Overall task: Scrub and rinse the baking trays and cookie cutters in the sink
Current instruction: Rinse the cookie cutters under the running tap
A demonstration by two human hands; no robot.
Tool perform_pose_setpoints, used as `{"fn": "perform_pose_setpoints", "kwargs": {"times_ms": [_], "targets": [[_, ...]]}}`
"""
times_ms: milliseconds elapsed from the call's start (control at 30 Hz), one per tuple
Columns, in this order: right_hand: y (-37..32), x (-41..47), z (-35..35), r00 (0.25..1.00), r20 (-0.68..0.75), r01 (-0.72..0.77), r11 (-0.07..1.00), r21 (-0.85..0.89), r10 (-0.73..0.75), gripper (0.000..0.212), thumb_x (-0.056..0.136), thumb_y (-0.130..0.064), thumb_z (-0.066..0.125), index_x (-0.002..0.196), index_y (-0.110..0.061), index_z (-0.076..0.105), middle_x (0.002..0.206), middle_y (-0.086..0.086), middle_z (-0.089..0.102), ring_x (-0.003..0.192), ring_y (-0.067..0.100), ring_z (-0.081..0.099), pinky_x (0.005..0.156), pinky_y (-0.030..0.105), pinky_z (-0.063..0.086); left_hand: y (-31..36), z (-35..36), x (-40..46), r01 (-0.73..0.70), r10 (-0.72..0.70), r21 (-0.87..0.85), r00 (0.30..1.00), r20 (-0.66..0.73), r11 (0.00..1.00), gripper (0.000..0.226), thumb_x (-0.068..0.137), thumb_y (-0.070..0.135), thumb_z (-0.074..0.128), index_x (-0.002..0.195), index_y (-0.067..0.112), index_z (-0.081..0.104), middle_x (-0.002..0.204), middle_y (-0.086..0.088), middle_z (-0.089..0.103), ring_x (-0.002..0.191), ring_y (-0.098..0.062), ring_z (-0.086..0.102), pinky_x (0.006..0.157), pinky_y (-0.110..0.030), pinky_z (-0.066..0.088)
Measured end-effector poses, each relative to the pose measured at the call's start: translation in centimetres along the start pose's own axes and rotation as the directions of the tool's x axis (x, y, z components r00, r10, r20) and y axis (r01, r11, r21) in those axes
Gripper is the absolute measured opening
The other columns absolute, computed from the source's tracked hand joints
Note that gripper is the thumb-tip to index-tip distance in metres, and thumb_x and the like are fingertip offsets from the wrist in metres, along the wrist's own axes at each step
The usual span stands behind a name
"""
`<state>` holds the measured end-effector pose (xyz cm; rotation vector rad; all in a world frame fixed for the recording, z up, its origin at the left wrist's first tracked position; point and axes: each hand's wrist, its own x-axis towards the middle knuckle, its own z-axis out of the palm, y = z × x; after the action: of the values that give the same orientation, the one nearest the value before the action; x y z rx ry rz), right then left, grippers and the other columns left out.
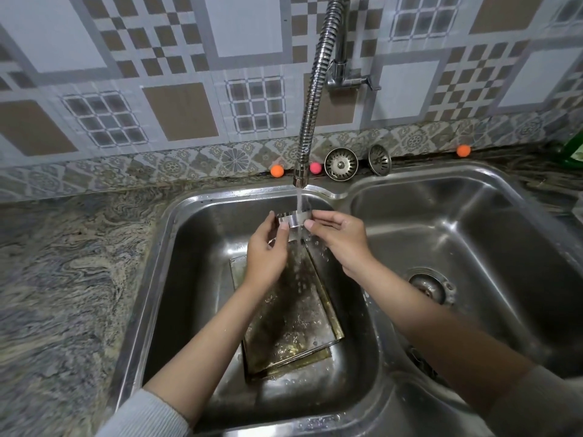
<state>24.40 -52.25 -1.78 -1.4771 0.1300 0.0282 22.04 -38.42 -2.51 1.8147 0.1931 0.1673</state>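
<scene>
A metal cookie cutter (291, 219) is held level directly under the faucet (310, 121) stream, its long axis running side to side. The left hand (266, 252) and right hand (339, 239) pinch opposite ends. Baking trays (293, 320) lie below the faucet.

Two metal sink strainers (341, 163) (379, 159) lean against the patterned tile wall (176, 89) on the marbled tabletop (63, 263). Two orange balls (277, 171) (463, 150) and a pink ball (315, 167) sit along the same ledge. A green bottle (572, 149) shows at the right edge.
</scene>
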Motion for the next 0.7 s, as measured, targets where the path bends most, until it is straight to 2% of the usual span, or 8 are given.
{"fn": "perform_pose_setpoints", "kwargs": {"times_ms": [100,200,333,467,533,700], "targets": [[0.1,-0.1,0.0,0.999,0.036,0.010,1.000,0.004,-0.010,0.033,0.074,-0.002,0.076,0.106,-0.007,0.067,0.097,0.005,0.071,0.090,0.010,0.067,0.086,0.021,0.052,-0.3,-0.5,0.0,-0.025,0.024,0.008,0.999,0.033,1.000,0.050,0.097,0.021,0.051,0.143,0.009,0.037,0.145,-0.003,0.044,0.121,-0.002,0.042,0.090,-0.005,0.031],[0.2,-0.1,0.0,0.998,0.052,0.019,1.000,-0.009,-0.019,0.034,0.071,0.000,0.078,0.100,-0.013,0.068,0.098,0.005,0.071,0.093,0.012,0.068,0.087,0.022,0.053,-0.8,-1.0,0.1,-0.067,0.065,0.043,0.997,0.044,0.997,0.050,0.095,0.017,0.055,0.142,0.014,0.040,0.138,-0.003,0.052,0.104,-0.002,0.052,0.080,-0.003,0.040],[0.2,0.1,-0.3,0.996,0.087,0.019,0.999,-0.038,-0.016,0.038,0.069,0.003,0.078,0.101,-0.012,0.067,0.099,0.010,0.070,0.094,0.017,0.068,0.088,0.023,0.052,-1.1,-1.6,-0.1,-0.121,0.119,0.029,0.992,0.049,0.992,0.051,0.090,0.011,0.061,0.138,0.014,0.045,0.129,0.000,0.057,0.120,-0.010,0.053,0.095,-0.008,0.040],[0.5,-0.2,-0.7,0.992,0.130,0.020,0.997,-0.077,-0.010,0.042,0.070,0.008,0.075,0.107,-0.010,0.064,0.093,0.002,0.069,0.083,0.003,0.066,0.080,0.013,0.051,-1.0,-2.0,-0.5,-0.185,0.182,0.050,0.982,0.058,0.981,0.051,0.086,0.010,0.066,0.134,0.013,0.049,0.125,0.004,0.058,0.117,-0.005,0.053,0.096,-0.010,0.040],[1.0,-0.5,-1.0,0.989,0.148,0.014,0.994,-0.106,0.002,0.044,0.071,0.009,0.074,0.112,-0.005,0.063,0.095,0.001,0.068,0.082,-0.001,0.065,0.077,0.010,0.049,-1.3,-2.3,-0.6,-0.209,0.204,0.062,0.976,0.080,0.976,0.052,0.083,0.012,0.070,0.132,0.016,0.052,0.126,0.005,0.059,0.118,-0.004,0.053,0.098,-0.016,0.041],[2.2,-1.2,-1.4,0.981,0.190,0.000,0.988,-0.153,0.030,0.041,0.074,0.009,0.072,0.109,-0.010,0.064,0.092,-0.006,0.068,0.079,-0.006,0.066,0.072,0.009,0.049,-1.8,-2.7,-1.1,-0.282,0.275,0.072,0.956,0.101,0.957,0.053,0.071,0.034,0.073,0.120,0.021,0.058,0.120,0.003,0.059,0.112,-0.005,0.056,0.096,-0.019,0.043]]}}
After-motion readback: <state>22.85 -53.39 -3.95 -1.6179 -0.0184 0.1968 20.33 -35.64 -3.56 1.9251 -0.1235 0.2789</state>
